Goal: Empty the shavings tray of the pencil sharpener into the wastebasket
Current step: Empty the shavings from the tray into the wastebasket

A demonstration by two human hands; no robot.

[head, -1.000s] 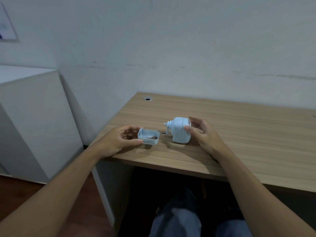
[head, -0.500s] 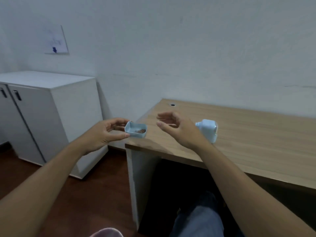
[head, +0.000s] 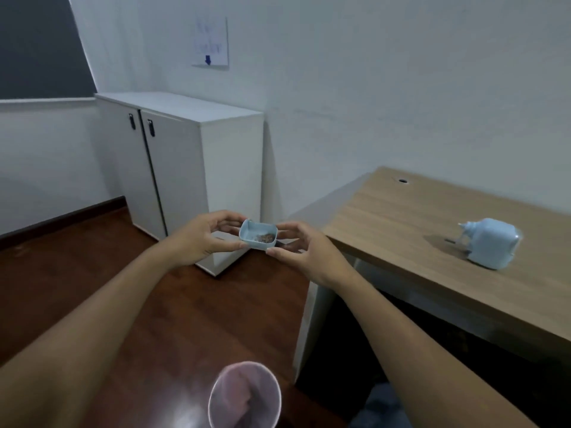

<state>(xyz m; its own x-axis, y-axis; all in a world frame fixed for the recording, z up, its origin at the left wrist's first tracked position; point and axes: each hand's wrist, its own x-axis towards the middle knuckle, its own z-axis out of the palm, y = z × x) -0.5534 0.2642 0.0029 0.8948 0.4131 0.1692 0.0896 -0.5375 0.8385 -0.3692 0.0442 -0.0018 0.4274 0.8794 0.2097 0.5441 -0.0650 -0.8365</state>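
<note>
A small pale blue shavings tray [head: 258, 235] is held level in the air, left of the desk's corner, with brown shavings lying in it. My left hand [head: 204, 236] grips its left side and my right hand [head: 301, 251] pinches its right side. The pale blue pencil sharpener [head: 486, 244] stands on the wooden desk [head: 401, 236], well to the right of both hands. A round pink mesh wastebasket [head: 244, 395] stands on the floor below and nearer to me than the tray.
A white two-door cabinet [head: 185, 168] stands against the wall behind my hands. The floor is dark red wood. The desk's white side panel [head: 312, 322] is just right of the wastebasket. My knees show under the desk.
The tray has left the desk and moved out to the left over the floor. My right hand let go of the sharpener and joined the tray. The view turned left and the wastebasket came into sight.
</note>
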